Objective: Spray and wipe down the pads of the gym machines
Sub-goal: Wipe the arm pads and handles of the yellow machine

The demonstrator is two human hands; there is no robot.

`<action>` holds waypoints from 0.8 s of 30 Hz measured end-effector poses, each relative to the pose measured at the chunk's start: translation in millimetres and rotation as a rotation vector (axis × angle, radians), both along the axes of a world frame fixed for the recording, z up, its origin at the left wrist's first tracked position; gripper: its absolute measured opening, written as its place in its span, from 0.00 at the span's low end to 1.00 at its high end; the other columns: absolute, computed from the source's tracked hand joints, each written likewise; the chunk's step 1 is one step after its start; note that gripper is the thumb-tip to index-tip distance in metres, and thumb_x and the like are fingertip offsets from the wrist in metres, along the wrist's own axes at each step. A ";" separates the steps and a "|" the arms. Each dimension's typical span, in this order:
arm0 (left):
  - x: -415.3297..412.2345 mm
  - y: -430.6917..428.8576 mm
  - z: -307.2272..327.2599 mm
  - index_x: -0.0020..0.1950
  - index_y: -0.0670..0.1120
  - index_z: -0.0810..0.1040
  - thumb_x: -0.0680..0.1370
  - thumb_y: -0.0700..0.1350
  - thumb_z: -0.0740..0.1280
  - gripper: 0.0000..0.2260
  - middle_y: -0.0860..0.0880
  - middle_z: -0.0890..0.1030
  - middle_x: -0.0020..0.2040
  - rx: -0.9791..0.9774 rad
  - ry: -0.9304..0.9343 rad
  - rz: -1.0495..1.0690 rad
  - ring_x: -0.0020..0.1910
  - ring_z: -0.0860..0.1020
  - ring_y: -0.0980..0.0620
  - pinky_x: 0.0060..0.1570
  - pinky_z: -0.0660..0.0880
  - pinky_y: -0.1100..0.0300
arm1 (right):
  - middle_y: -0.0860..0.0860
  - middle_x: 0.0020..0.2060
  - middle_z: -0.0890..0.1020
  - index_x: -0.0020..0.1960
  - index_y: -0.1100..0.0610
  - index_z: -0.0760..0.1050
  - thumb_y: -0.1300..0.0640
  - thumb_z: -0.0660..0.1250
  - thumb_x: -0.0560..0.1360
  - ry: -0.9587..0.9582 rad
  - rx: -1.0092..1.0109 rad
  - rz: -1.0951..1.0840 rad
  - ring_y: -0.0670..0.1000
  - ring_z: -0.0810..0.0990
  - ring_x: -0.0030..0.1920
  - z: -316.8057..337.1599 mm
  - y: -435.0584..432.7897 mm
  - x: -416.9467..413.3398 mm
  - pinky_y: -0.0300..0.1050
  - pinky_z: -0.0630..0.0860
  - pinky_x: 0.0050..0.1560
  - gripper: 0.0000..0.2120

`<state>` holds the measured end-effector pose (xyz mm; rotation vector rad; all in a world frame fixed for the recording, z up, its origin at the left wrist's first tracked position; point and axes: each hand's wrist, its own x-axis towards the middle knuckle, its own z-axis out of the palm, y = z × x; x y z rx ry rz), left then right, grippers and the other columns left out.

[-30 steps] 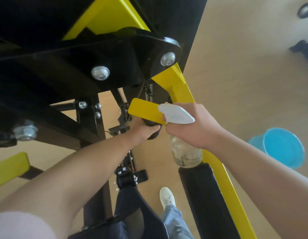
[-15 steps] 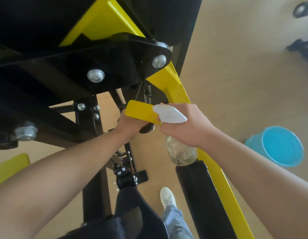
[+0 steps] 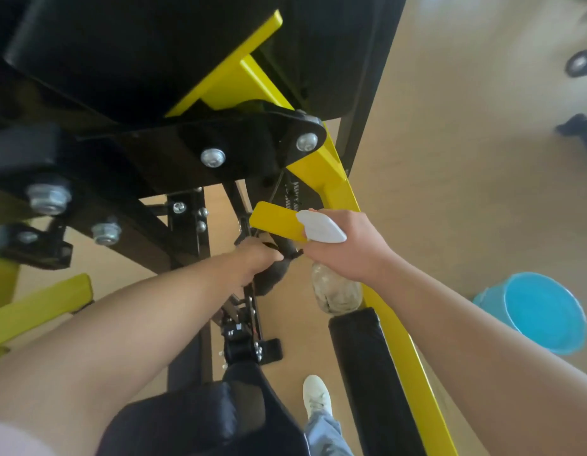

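— Where are the hands?

— I see the right hand [image 3: 348, 248] with its fingers clamped on the spray bottle [image 3: 335, 291], white nozzle up, beside the yellow frame [image 3: 338, 189].

— And the left?

— The left hand [image 3: 256, 258] has its fingers closed on a dark cloth [image 3: 272, 278] under the yellow tab [image 3: 275, 220]. A black pad [image 3: 371, 373] lies just below the bottle; a blue bucket [image 3: 542, 311] stands on the floor [image 3: 466, 159].
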<state>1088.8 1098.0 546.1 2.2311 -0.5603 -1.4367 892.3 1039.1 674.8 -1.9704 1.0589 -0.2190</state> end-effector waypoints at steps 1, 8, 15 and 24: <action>4.3 4.8 5.4 0.61 0.47 0.79 0.60 0.54 0.77 0.31 0.43 0.83 0.57 0.014 0.017 0.042 0.57 0.80 0.40 0.62 0.77 0.41 | 0.46 0.45 0.82 0.50 0.48 0.81 0.51 0.76 0.71 0.002 0.003 0.001 0.47 0.80 0.45 -0.1 -0.9 -0.3 0.45 0.77 0.40 0.09; -22.6 52.9 110.6 0.63 0.42 0.77 0.81 0.50 0.68 0.15 0.42 0.83 0.52 -0.051 0.115 0.215 0.50 0.82 0.44 0.50 0.80 0.51 | 0.44 0.43 0.78 0.55 0.47 0.79 0.52 0.74 0.73 -0.016 0.034 0.015 0.46 0.77 0.44 10.9 8.2 0.4 0.43 0.76 0.40 0.11; -44.6 105.9 173.7 0.68 0.45 0.79 0.79 0.64 0.62 0.28 0.46 0.79 0.65 -0.303 -0.215 0.295 0.64 0.77 0.43 0.65 0.72 0.50 | 0.44 0.47 0.77 0.62 0.48 0.76 0.53 0.73 0.74 -0.077 -0.091 0.037 0.50 0.76 0.49 49.1 60.9 -11.6 0.42 0.71 0.40 0.17; -75.4 219.9 232.4 0.64 0.45 0.77 0.80 0.55 0.69 0.18 0.43 0.81 0.61 -0.753 0.432 0.510 0.61 0.80 0.44 0.60 0.80 0.44 | 0.39 0.43 0.77 0.55 0.43 0.75 0.58 0.75 0.75 -0.213 -0.051 -0.039 0.46 0.79 0.47 98.6 207.7 -44.9 0.39 0.73 0.44 0.15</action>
